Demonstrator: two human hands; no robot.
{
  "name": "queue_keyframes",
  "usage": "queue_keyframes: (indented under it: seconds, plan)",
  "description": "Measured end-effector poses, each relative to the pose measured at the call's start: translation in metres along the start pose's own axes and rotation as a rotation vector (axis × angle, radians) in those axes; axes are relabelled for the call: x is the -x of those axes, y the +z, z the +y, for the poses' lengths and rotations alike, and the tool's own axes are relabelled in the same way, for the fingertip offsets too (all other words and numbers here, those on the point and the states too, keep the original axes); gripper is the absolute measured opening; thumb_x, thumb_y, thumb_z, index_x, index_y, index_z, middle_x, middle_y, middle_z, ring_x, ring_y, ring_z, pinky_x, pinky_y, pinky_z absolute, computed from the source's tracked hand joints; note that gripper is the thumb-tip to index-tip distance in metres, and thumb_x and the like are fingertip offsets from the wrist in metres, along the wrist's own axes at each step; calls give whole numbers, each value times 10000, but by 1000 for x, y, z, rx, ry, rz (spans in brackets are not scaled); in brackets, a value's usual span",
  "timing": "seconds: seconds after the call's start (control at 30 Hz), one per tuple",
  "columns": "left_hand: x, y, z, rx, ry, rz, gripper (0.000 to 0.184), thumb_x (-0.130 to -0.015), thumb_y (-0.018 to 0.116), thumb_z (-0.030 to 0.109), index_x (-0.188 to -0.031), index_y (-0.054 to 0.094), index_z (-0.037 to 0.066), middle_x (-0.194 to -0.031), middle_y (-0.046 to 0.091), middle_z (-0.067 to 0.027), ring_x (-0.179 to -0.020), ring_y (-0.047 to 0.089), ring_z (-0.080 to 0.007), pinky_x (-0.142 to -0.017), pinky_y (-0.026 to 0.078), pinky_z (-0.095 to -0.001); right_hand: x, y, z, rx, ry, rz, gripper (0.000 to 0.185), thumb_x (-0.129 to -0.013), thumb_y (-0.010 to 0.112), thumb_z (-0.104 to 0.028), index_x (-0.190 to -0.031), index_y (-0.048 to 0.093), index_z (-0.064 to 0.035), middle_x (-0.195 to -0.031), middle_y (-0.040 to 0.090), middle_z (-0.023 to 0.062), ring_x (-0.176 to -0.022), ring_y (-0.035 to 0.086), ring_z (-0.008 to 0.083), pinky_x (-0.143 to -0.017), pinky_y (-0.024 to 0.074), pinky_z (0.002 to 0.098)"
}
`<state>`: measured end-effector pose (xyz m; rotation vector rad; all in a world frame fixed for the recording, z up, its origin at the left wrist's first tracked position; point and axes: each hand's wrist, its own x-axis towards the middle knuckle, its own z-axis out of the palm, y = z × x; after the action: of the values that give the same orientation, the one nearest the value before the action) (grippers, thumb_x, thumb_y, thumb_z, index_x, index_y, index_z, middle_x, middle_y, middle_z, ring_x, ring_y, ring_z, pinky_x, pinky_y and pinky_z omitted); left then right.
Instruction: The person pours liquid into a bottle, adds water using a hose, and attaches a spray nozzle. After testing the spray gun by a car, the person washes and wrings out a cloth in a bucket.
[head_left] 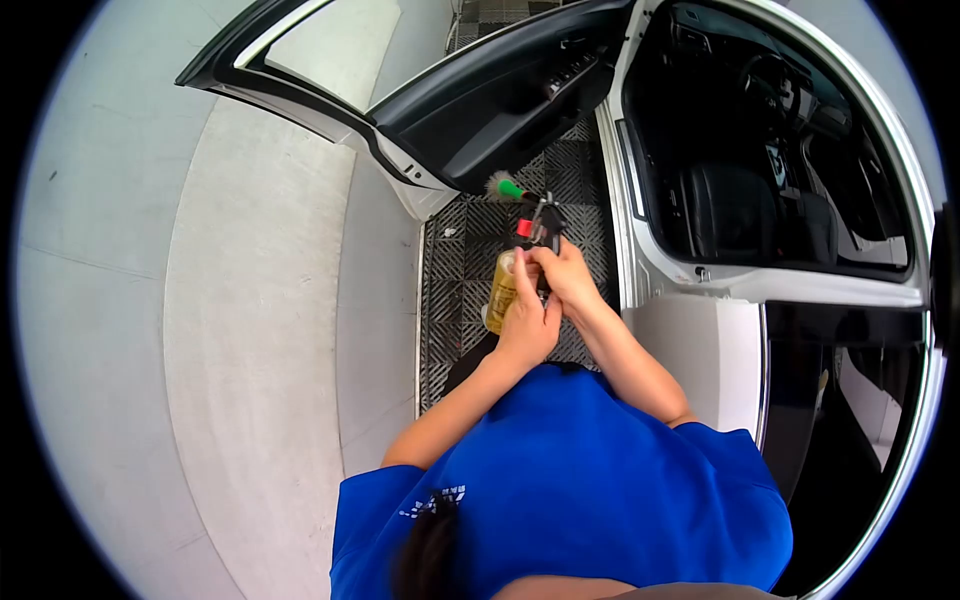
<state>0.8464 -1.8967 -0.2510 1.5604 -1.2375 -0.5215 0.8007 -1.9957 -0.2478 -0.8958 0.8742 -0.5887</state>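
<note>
In front of my body I hold a cleaning spray gun (pixel 545 222) with both hands. It has a black body, a red part near the front and a metal piece on top. At its front end sits a round brush (pixel 499 185) with pale bristles and a green collar. A clear bottle of yellow liquid (pixel 497 297) hangs beside my hands, apparently part of the gun. My right hand (pixel 567 275) is closed at the rear of the gun. My left hand (pixel 527 318) closes around its lower part, against the bottle; some fingers are hidden.
The white car's open front door (pixel 490 110) stands ahead. On the right are the door opening with a black seat (pixel 735 210) and the steering wheel (pixel 765 80). Black patterned mats (pixel 450 270) cover the floor, and a pale wall (pixel 260 300) runs along my left.
</note>
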Motion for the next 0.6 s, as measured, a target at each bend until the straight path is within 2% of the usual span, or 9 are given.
queue_keyframes:
  seconds: [0.03, 0.1, 0.2, 0.23, 0.3, 0.37, 0.43, 0.53, 0.6]
  plan:
    - [-6, -5, -3, -90, 24, -55, 794, -910, 523, 76, -1472, -24, -46, -1348, 445, -299, -1248, 472, -394, -1065, 341, -414, -11, -1, -6, -56, 29, 56, 107, -888, 564, -71, -953, 509, -7, -757, 575, 46, -586, 561, 136, -563, 503, 284]
    - [-14, -33, 5, -116, -194, -228, 663, -897, 569, 95, -1469, 244, 15, -1345, 493, -231, -1213, 520, -358, -1037, 388, -397, -32, -5, -21, -136, 3, 37, 98, -901, 549, -80, -955, 504, -10, -724, 541, 49, -569, 576, 173, -576, 534, 308]
    - [-47, -95, 47, 175, -63, -165, 256, -875, 620, 105, -1109, 665, 13, -1234, 610, -137, -1160, 575, -273, -996, 435, -351, -69, -9, -40, -170, -6, 44, 154, -959, 547, -205, -1022, 490, -77, -727, 480, 19, -503, 452, 115, -475, 421, 274]
    - [-63, -121, 73, 283, 14, -177, 250, -878, 594, 71, -1112, 666, 16, -1191, 626, -141, -1124, 587, -275, -979, 440, -377, -76, -8, -50, -223, 30, 17, 186, -968, 559, -253, -1043, 486, -98, -737, 475, 12, -498, 425, 102, -464, 384, 259]
    - [-92, -160, 103, 500, 381, -315, 267, -920, 600, 251, -1052, 703, 42, -1105, 636, -164, -940, 594, -264, -845, 458, -338, -88, -2, -65, -157, 33, -10, 341, -957, 577, -371, -1201, 496, -147, -816, 508, 17, -504, 380, 89, -468, 333, 258]
    - [-109, -163, 134, 870, 552, -280, 369, -950, 570, 359, -953, 732, 28, -1077, 643, -177, -897, 583, -267, -807, 465, -326, -99, 1, -73, -101, 40, -62, 513, -980, 513, -409, -1367, 415, -87, -1110, 572, 71, -571, 544, 141, -439, 352, 227]
    - [-125, -162, 153, 951, 618, -310, 398, -953, 562, 396, -941, 737, 39, -1073, 641, -209, -923, 586, -273, -790, 483, -331, -103, 6, -81, -164, 0, -200, 486, -982, 517, -386, -1322, 428, -50, -1205, 554, 102, -684, 654, 201, -409, 356, 211]
    - [-134, -130, 178, 1206, 665, 31, 307, -964, 569, 270, -877, 713, 14, -977, 651, -153, -752, 607, -230, -656, 474, -277, -120, -1, -82, -160, -23, -333, 525, -986, 507, -377, -1334, 415, 4, -1265, 549, 130, -549, 563, 145, -403, 356, 212]
    - [-144, -109, 169, 1211, 855, 44, 275, -934, 621, 260, -906, 717, 4, -956, 651, -154, -752, 608, -217, -629, 477, -267, -128, -5, -84, -171, -21, -358, 498, -984, 514, -354, -1321, 432, 4, -1257, 567, 137, -443, 441, 99, -402, 348, 214]
